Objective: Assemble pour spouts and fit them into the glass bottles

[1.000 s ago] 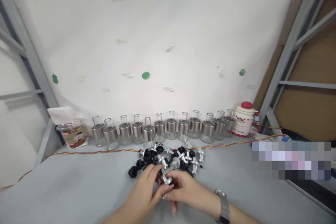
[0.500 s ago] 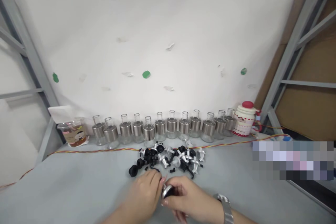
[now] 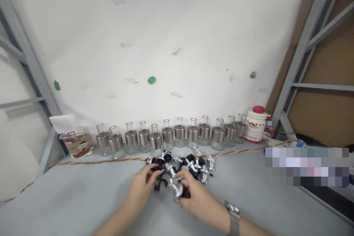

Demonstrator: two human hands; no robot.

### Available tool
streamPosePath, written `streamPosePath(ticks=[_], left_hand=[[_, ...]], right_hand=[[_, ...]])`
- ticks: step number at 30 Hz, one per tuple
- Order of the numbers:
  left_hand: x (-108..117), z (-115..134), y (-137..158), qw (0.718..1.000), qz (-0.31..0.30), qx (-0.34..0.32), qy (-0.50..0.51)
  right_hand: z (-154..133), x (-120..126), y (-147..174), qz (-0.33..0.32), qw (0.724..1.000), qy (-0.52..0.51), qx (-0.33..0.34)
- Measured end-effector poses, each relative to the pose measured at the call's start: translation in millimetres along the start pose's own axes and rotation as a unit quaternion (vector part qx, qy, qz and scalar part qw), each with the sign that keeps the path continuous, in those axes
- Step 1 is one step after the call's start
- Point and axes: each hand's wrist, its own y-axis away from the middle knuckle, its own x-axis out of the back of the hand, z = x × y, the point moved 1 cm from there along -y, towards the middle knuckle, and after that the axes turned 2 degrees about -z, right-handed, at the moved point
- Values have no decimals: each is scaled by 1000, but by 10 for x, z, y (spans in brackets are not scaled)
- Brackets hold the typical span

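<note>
My right hand (image 3: 197, 195), with a metal watch on its wrist, holds a silver bottle pourer (image 3: 177, 188) between thumb and fingers, spout tilted up to the left. My left hand (image 3: 141, 184) reaches into the near left side of a pile of small parts, thumb and fingertips closing on a small black part (image 3: 155, 169) that they largely cover. Silver spout pieces (image 3: 204, 173) and black fittings lie mixed in the pile. Black curved pieces (image 3: 160, 183) show just beside the left fingertips.
Behind the pile stands a row of glass bottles (image 3: 179, 131) with metal sleeves. A twisted red-yellow wire (image 3: 110, 160) crosses the grey table (image 3: 69, 199). A drink cup (image 3: 79, 145) stands at the left, a red-lidded jar (image 3: 254, 127) at the right.
My left hand has left the pourer and moved up-left to the pile's edge. My right hand keeps the pourer, now turned so its silver spout shows. The view has shifted slightly.
</note>
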Motion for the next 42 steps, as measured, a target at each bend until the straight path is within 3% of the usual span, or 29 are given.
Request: streamPosePath(ticks=[3,6,10,13,16,18,22,26,30,31,33,35,37,40,42], left_hand=[[22,81,93,996,7,-74,-51],[-3,167,211,978,-79,-170,-90],[-76,180,294,963,-144,-200,-112],[-80,143,283,964,-127,-201,-120],[-63,144,280,954,-119,-228,-151],[-64,174,302,940,-117,-261,-183],[-88,248,356,912,-60,-322,-246],[-108,282,378,880,-19,-371,-295],[-122,281,395,852,-25,-405,-331],[-126,276,395,858,-26,-397,-326],[-137,257,387,896,-38,-343,-279],[-156,237,369,946,-68,-254,-192],[-185,227,352,976,-98,-167,-96],[-238,232,322,990,-112,-48,64],[-266,243,297,973,-128,34,189]], right_hand=[[-8,-2,-20,-58,995,-75,-33],[-86,8,-36,-142,970,-181,-76],[-198,67,-35,-148,946,-268,-106],[-231,111,-22,-136,931,-327,-93],[-220,127,-17,-176,915,-347,-106],[-202,116,-27,-186,915,-336,-120],[-169,56,-59,-125,942,-267,-159],[-168,6,-55,-122,926,-291,-207],[-147,5,-49,-126,913,-330,-204],[-135,-1,-52,-128,914,-330,-199],[-107,-24,-63,-115,920,-325,-188],[-79,-59,-78,-81,926,-317,-189],[-59,-86,-96,-38,944,-274,-179],[-62,-90,-105,20,976,-169,-138],[-103,-75,-80,58,993,-66,-73]])
